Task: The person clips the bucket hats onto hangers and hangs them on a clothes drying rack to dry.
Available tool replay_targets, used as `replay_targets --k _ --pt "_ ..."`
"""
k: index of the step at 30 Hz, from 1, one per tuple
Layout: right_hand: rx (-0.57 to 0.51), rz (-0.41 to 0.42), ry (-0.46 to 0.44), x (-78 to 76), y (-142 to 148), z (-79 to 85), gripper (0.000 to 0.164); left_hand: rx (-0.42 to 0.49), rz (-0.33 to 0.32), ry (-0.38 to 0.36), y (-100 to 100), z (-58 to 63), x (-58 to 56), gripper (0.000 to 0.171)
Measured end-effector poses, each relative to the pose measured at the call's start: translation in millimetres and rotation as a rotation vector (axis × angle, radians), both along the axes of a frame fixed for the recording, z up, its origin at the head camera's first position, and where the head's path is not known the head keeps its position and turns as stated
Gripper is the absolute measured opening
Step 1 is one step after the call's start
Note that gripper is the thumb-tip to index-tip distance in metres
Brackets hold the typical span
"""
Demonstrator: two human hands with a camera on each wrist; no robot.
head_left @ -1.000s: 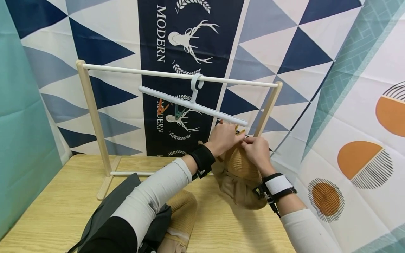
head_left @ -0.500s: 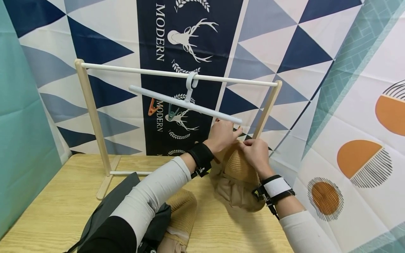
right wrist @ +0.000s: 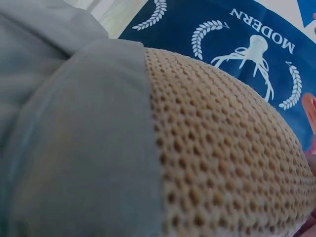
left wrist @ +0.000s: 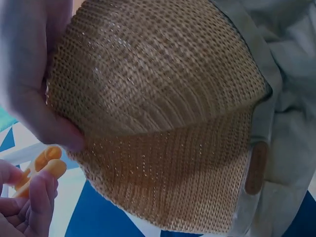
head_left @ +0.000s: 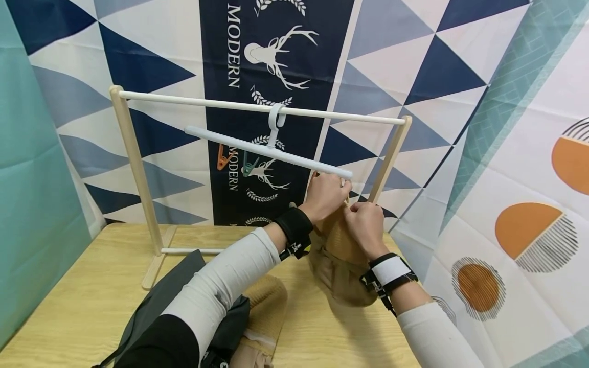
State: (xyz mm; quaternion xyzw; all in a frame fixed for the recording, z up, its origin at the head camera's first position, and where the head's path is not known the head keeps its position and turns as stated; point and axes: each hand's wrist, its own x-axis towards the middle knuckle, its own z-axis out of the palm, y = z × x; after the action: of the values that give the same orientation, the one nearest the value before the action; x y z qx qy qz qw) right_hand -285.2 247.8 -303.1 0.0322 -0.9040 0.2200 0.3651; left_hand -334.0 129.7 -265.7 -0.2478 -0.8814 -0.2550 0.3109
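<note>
My left hand (head_left: 324, 197) is under the right end of a pale blue clip hanger (head_left: 221, 138). In the left wrist view its fingers pinch a yellow clip (left wrist: 55, 168) beside the hat's crown. My right hand (head_left: 365, 225) holds the crown edge of a tan knitted hat (head_left: 340, 235) between thumb and fingers. The hat hangs crown up, its beige cloth brim (head_left: 347, 289) drooping below. In the right wrist view the hat (right wrist: 222, 148) fills most of the picture. Whether the clip bites the hat cannot be told.
The hanger hooks over the white rod (head_left: 184, 101) of a wooden rack (head_left: 133, 158). An orange clip (head_left: 223, 159) and a green clip (head_left: 248, 166) dangle from it. On the wooden table (head_left: 69, 296) lie a dark grey fabric item (head_left: 161, 291) and another tan knitted piece (head_left: 269, 301).
The hanger has slid a little to the left along the rod, its clips swinging with it. Both hands stay close together; the right hand and the hat have shifted slightly left.
</note>
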Motion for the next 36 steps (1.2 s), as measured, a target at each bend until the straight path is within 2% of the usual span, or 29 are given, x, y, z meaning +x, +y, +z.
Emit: replay_targets --k 4,11,16,20,26,32,36 --pt "-0.009 -0.001 0.004 -3.8 -6.9 0.2 0.042 -0.011 -0.005 -0.008 -1.0 1.4 0.8 0.044" --pt "-0.044 -0.024 0.01 -4.1 -10.8 2.0 0.027 0.018 -0.035 -0.022 -3.8 -1.5 -0.9 0.046" --pt "-0.078 0.008 0.029 -5.3 -10.6 3.2 0.022 0.003 -0.022 -0.01 -4.3 -1.8 -4.2 0.047" --pt "-0.088 0.025 0.036 -7.6 -10.7 8.6 0.022 0.038 -0.013 -0.014 -4.1 0.6 -7.7 0.05" --pt "-0.108 0.016 -0.074 -8.1 -9.9 14.0 0.024 0.074 -0.01 -0.057 -3.4 0.5 -12.7 0.053" --pt "-0.13 0.024 -0.175 -7.9 -6.2 10.9 0.024 0.099 -0.008 -0.13 -4.3 -5.4 -14.3 0.048" --pt "-0.152 0.039 -0.232 -6.6 -5.0 8.6 0.023 0.089 0.008 -0.15 -5.8 -9.4 -13.4 0.05"
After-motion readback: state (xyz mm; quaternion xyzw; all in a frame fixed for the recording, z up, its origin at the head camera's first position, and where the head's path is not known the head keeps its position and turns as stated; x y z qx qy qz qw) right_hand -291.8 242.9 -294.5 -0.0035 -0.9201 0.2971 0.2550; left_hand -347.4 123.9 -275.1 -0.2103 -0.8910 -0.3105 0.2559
